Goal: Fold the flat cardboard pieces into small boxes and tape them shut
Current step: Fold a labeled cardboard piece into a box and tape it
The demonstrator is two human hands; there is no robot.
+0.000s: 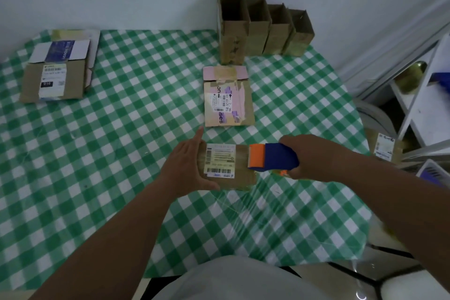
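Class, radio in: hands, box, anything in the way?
Left hand steadies small labelled box. Right hand grips tape dispenser at box's right edge. Nothing in the way.

Bare checked tablecloth (136,143) lies open on the left between the far-left stack of flat cardboard (57,73) and the flat pink-edged piece (229,97) at centre; four upright open boxes (263,29) block the back wall, and a white shelf (418,105) crowds the right edge

Green-white checked tablecloth (121,153); brown cardboard box (226,165); orange-blue tape dispenser (272,157); pink flat carton (227,97).
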